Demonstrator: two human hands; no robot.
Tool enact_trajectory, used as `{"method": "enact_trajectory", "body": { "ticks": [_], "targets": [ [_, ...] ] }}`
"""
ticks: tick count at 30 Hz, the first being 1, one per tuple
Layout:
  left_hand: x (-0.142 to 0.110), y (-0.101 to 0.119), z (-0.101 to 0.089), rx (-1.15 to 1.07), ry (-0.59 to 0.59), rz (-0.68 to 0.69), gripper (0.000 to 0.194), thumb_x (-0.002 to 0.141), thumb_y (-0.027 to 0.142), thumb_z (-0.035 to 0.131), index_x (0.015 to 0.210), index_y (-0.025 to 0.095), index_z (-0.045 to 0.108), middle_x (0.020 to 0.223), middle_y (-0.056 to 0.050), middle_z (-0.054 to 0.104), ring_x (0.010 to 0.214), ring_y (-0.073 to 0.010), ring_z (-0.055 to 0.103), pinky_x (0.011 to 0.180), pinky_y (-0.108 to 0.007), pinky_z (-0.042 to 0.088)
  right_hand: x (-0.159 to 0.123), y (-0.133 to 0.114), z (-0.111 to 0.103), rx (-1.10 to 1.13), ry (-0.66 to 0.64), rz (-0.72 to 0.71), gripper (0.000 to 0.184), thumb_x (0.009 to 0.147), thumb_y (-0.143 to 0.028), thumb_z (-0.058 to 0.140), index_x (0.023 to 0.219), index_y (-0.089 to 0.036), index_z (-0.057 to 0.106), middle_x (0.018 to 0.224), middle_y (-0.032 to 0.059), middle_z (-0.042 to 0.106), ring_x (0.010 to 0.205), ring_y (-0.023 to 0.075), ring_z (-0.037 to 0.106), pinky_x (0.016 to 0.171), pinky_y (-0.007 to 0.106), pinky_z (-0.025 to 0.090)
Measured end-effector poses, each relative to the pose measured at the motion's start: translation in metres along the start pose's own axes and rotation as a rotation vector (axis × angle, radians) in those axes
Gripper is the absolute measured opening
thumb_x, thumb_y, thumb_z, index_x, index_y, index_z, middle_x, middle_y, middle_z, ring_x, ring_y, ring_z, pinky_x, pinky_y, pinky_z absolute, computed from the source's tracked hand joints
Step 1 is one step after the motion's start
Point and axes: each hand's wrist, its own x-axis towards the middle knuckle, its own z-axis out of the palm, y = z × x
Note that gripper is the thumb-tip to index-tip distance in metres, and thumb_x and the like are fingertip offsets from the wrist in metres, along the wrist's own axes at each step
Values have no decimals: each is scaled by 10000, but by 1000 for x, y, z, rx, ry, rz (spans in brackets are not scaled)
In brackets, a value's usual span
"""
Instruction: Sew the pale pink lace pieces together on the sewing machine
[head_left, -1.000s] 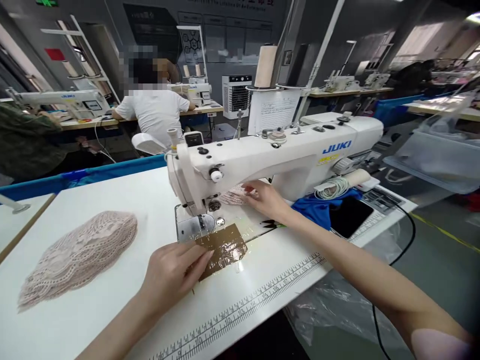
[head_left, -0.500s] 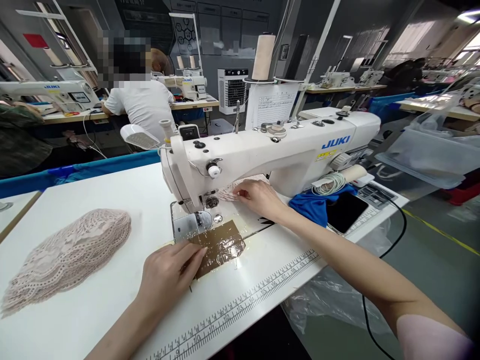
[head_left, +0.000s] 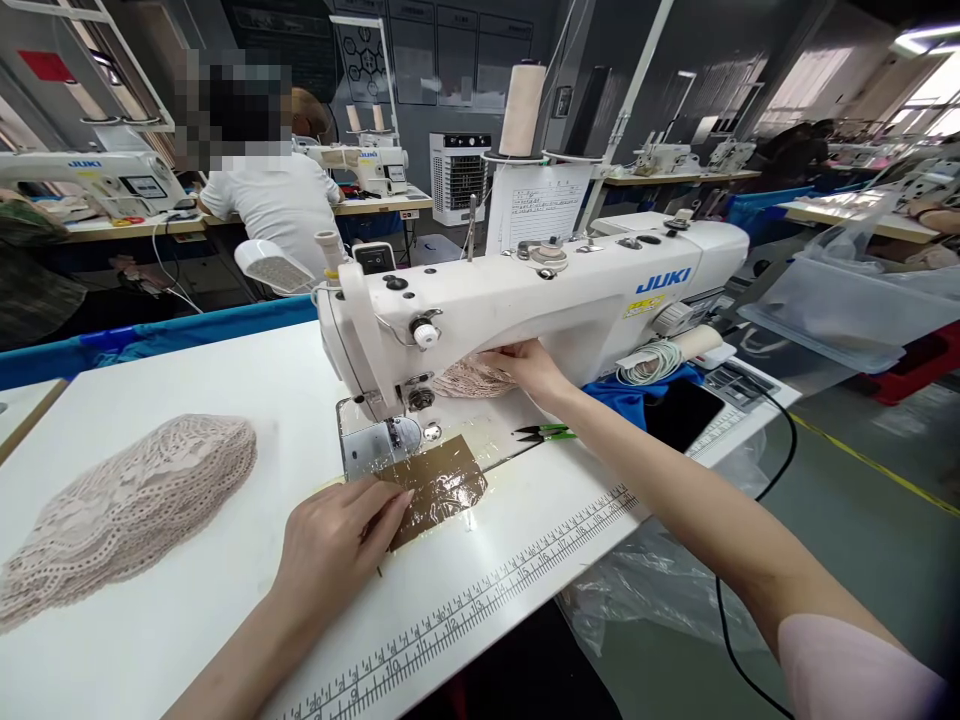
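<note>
My left hand (head_left: 337, 535) rests at the edge of a brown, tape-covered plate (head_left: 439, 490) in front of the sewing machine (head_left: 517, 300). Its thumb and index finger are drawn together, and nothing shows between them. My right hand (head_left: 536, 370) reaches beneath the machine arm, closed at a pile of pinkish lace pieces (head_left: 476, 380); the arm partly covers its fingers and the lace. Green-handled thread snips (head_left: 544, 433) lie below my right wrist. On the table's left side is a larger stack of beige-pink lace (head_left: 142, 510).
A printed ruler (head_left: 480, 610) runs along the table's front edge. To the right lie blue cloth (head_left: 619, 400), a dark phone (head_left: 682, 415) and coiled cord (head_left: 649, 362). A thread cone (head_left: 523, 110) stands behind the machine. A person in white (head_left: 274, 210) sits farther back.
My right hand has moved back and slightly right, deeper under the machine arm. The lace there is bunched differently, and the snips show more fully. My left hand keeps its place.
</note>
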Motion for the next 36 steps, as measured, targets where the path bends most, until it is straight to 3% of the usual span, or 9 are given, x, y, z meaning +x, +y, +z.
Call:
{"method": "enact_trajectory", "body": {
  "ticks": [9,11,14,19,22,24,28,32,36],
  "targets": [
    [5,1,4,-145,-154,19,492,867,267,601,1343,225,485,1421,-117,489,1294,-303,448,1006,-498,439,-82,-69,32,247,-697,-119,62,845,-131,602,843,-166,653,890,12,659,839,120,619,756,253,499],
    [7,-1,-1,-341,-282,-45,299,852,282,612,1149,252,629,1389,-78,527,1328,-309,415,1055,-526,395,-100,-73,39,524,-748,50,28,854,-157,617,869,-161,640,909,14,642,847,109,615,789,256,496],
    [9,-2,-13,-754,-457,-301,147,870,326,576,908,233,683,1183,-65,657,1154,-277,574,969,-459,486,-120,-70,42,777,-557,346,97,843,-231,662,896,-163,620,808,-19,592,725,75,569,683,209,478],
    [14,1,-27,-1151,-600,-778,260,854,418,603,1017,216,610,947,-45,694,821,-207,673,692,-312,558,-141,-67,28,867,-661,712,274,758,-304,753,942,-181,589,852,-24,582,701,81,579,662,243,519],
    [17,5,-27,-1039,-674,-730,218,831,400,630,929,205,622,871,-25,681,796,-198,656,697,-298,532,-138,-73,18,533,-844,547,204,797,-341,708,880,-169,635,755,-13,591,657,93,566,602,221,490],
    [18,8,-26,-875,-672,-644,202,847,402,603,916,213,614,883,-19,672,824,-199,640,730,-307,518,-126,-77,17,272,-711,336,178,831,-331,671,930,-184,655,906,25,628,719,99,574,599,205,475],
    [17,10,-26,-691,-667,-539,232,871,391,562,1050,245,552,1081,-41,653,946,-224,636,760,-326,520,-90,-73,36,342,-730,299,623,770,-388,733,1315,-262,457,1248,89,536,665,77,596,472,183,455],
    [18,3,-36,-620,-595,-540,281,837,417,621,1041,257,514,1141,-36,643,1027,-232,628,782,-312,521,-55,-63,60,389,-1005,345,452,724,-423,770,1044,-170,576,752,-18,616,452,54,503,410,182,421],
    [19,-8,-40,-564,-513,-544,240,883,438,561,1018,251,495,840,7,674,636,-158,622,529,-241,465,-40,-61,70,346,-1019,392,338,755,-451,734,870,-177,575,484,-79,526,379,55,428,341,156,290]
  ]
}}
